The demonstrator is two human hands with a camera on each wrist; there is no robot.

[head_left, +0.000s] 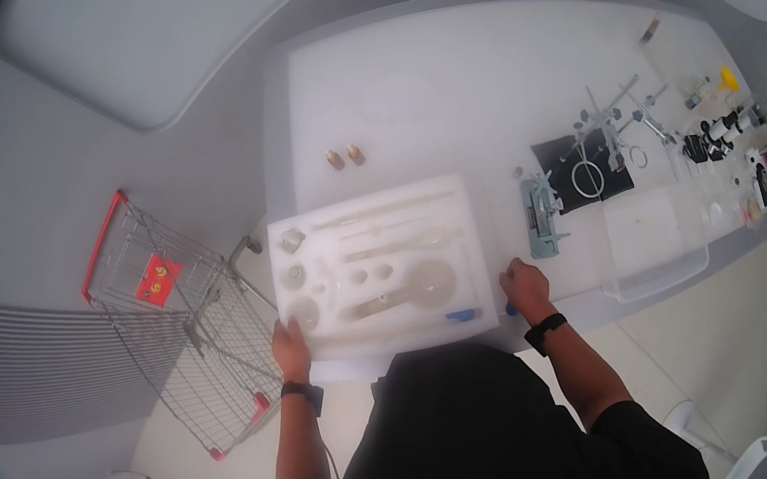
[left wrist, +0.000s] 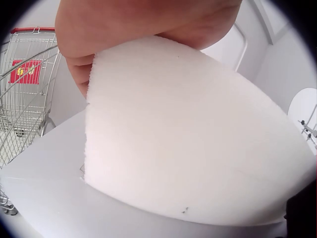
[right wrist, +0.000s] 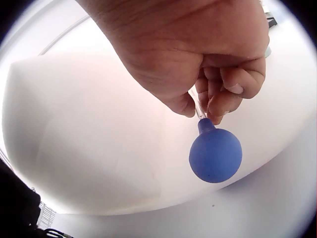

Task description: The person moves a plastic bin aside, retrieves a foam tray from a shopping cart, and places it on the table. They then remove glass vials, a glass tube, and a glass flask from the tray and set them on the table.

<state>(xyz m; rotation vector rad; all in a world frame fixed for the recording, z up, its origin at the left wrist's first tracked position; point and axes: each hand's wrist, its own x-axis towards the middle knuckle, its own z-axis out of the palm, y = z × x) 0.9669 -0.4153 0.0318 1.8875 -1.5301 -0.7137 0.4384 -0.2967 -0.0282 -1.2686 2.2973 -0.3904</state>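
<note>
My left hand [head_left: 292,351] grips the near left edge of a thick white foam tray [head_left: 475,265], thumb on top. In the left wrist view its fingers wrap over the foam's edge [left wrist: 163,134]. Cut-outs in the tray hold pale, clear glassware, including a round-bottomed piece [head_left: 431,284] and long thin rods or tubes. Something small and blue [head_left: 460,316] lies at the tray's near right corner. Just right of the tray, my right hand [head_left: 526,289] pinches a thin glass tube fitted with a blue rubber bulb [right wrist: 216,155]. The bulb points down toward the person's side.
Two small brown bottles [head_left: 344,157] stand behind the tray. To the right are a grey-blue metal apparatus [head_left: 540,216], a black mat [head_left: 553,160] with clamps and rings, a clear plastic bin [head_left: 656,280], and a yellow funnel [head_left: 728,79]. A shopping cart [head_left: 177,325] stands left.
</note>
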